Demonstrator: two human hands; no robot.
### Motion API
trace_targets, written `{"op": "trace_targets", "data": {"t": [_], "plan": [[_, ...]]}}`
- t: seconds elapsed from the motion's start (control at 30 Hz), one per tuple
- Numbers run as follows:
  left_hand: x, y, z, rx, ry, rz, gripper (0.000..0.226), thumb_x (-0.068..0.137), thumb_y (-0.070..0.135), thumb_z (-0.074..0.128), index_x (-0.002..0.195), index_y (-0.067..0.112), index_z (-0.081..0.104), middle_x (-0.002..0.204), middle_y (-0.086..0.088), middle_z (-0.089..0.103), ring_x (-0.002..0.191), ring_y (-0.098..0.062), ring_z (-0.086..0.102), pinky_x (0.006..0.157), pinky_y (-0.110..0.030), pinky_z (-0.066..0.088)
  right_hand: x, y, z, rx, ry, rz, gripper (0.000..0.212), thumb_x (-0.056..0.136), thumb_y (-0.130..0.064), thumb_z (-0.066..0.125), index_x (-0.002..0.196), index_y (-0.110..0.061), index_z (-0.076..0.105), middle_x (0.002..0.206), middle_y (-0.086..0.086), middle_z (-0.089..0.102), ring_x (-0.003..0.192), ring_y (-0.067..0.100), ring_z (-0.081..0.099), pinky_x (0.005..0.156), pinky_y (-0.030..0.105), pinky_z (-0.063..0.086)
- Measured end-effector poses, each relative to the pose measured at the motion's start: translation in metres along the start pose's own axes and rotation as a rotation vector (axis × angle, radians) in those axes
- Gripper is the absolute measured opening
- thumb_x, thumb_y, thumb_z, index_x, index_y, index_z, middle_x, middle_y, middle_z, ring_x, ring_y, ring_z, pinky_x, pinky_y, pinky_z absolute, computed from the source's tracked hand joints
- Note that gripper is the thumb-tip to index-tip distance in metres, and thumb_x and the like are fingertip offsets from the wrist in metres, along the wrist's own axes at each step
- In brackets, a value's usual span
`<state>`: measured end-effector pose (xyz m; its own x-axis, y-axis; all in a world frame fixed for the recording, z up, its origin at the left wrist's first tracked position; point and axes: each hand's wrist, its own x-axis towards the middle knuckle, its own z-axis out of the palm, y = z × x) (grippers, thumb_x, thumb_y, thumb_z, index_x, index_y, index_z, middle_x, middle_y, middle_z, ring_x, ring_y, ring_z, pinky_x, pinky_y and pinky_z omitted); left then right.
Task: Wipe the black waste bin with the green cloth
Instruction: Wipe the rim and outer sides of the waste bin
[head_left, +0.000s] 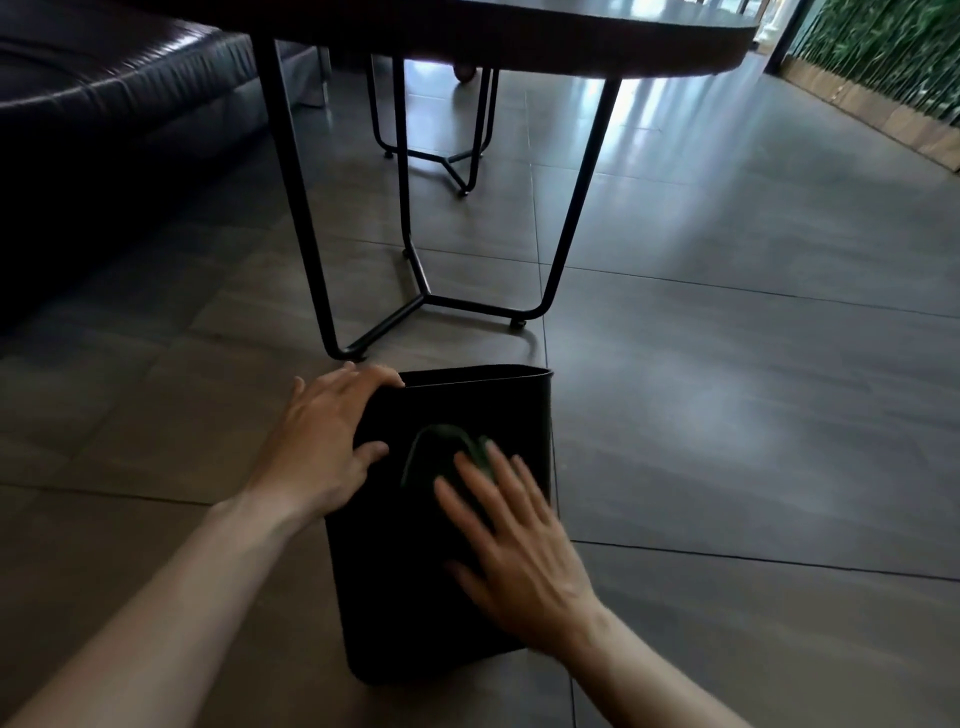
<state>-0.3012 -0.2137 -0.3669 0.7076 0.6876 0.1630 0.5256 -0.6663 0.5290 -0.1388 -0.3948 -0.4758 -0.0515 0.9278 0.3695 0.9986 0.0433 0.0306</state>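
tiled floor, black bin, table legs

We see the black waste bin lying on its side on the tiled floor, its open mouth facing the metal-legged table. Our left hand grips its upper left edge. Our right hand, fingers spread flat, presses the green cloth against the bin's upturned side. A dark sofa sits far left.

Black waste bin lying on side on floor; green cloth atop it.
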Motion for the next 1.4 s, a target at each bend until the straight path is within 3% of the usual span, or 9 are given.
{"op": "trace_targets", "data": {"t": [0.13,0.27,0.5,0.67,0.8,0.93,1.03,1.13,1.4], "plan": [[-0.001,-0.007,0.002,-0.037,0.002,-0.004,0.06,0.081,0.009,0.078,0.129,0.033,0.051,0.146,0.0,0.051,0.15,-0.022,0.028,0.124,-0.057,0.009,-0.053,-0.009,0.028,-0.167,-0.05,-0.297,0.053,0.109,-0.015,0.036,0.161,-0.023,0.034,0.164,0.009,0.041,0.156,0.039,0.026,0.119,0.052,0.039],[0.0,-0.011,0.004,-0.048,0.01,0.008,0.061,0.08,0.01,0.078,0.129,0.034,0.051,0.147,0.003,0.049,0.151,-0.019,0.025,0.124,-0.057,0.009,-0.049,0.012,0.013,-0.188,-0.039,-0.339,0.048,0.111,-0.011,0.035,0.156,-0.025,0.043,0.158,0.007,0.048,0.153,0.037,0.033,0.116,0.049,0.043],[0.002,-0.014,0.004,-0.082,-0.001,0.004,0.061,0.081,0.009,0.078,0.13,0.033,0.051,0.149,0.002,0.047,0.151,-0.02,0.024,0.124,-0.057,0.004,0.063,0.031,-0.034,0.123,0.263,0.407,0.069,0.092,-0.013,0.069,0.156,-0.018,0.045,0.163,0.015,0.038,0.154,0.042,0.025,0.117,0.06,0.04],[0.003,-0.012,0.004,-0.075,0.025,0.008,0.06,0.081,0.008,0.077,0.131,0.029,0.053,0.146,0.001,0.05,0.151,-0.019,0.024,0.124,-0.055,0.003,0.003,-0.029,0.019,-0.035,0.011,-0.093,0.071,0.096,-0.04,0.057,0.161,-0.022,0.033,0.168,0.011,0.03,0.159,0.04,0.013,0.125,0.058,0.026],[0.002,-0.01,0.005,-0.081,0.021,0.013,0.061,0.08,0.008,0.078,0.131,0.029,0.053,0.148,-0.001,0.048,0.151,-0.018,0.023,0.124,-0.053,0.002,-0.065,-0.031,0.04,-0.188,-0.103,-0.378,0.054,0.109,-0.025,0.045,0.161,-0.025,0.034,0.161,0.003,0.043,0.158,0.039,0.018,0.118,0.05,0.041],[0.001,-0.011,0.003,-0.08,0.019,0.007,0.06,0.08,0.008,0.078,0.13,0.03,0.052,0.148,-0.001,0.048,0.152,-0.018,0.022,0.124,-0.053,0.001,-0.044,0.0,0.015,-0.045,0.049,-0.117,0.045,0.109,-0.015,0.045,0.152,-0.026,0.051,0.16,0.009,0.047,0.155,0.038,0.029,0.118,0.053,0.04],[0.0,-0.01,0.002,-0.09,0.018,0.004,0.061,0.08,0.007,0.078,0.13,0.03,0.052,0.149,0.0,0.047,0.152,-0.018,0.023,0.125,-0.053,0.001,0.005,0.014,-0.008,0.114,0.289,0.38,0.063,0.089,0.0,0.073,0.146,-0.023,0.06,0.155,0.012,0.05,0.148,0.04,0.04,0.106,0.056,0.052],[0.0,-0.011,0.003,-0.085,0.016,0.009,0.061,0.08,0.007,0.078,0.13,0.03,0.052,0.148,0.001,0.048,0.152,-0.018,0.024,0.125,-0.055,0.003,0.048,0.008,-0.018,0.259,0.448,0.725,0.062,0.09,0.007,0.068,0.145,-0.02,0.06,0.157,0.011,0.049,0.142,0.042,0.045,0.1,0.059,0.055],[0.001,-0.011,0.007,-0.083,0.022,0.021,0.063,0.078,0.008,0.079,0.129,0.034,0.051,0.148,0.002,0.049,0.151,-0.017,0.025,0.124,-0.053,0.001,-0.056,-0.048,0.031,-0.016,0.013,-0.117,0.039,0.11,-0.02,0.043,0.145,-0.032,0.058,0.148,0.003,0.059,0.155,0.033,0.031,0.114,0.047,0.046]]}}
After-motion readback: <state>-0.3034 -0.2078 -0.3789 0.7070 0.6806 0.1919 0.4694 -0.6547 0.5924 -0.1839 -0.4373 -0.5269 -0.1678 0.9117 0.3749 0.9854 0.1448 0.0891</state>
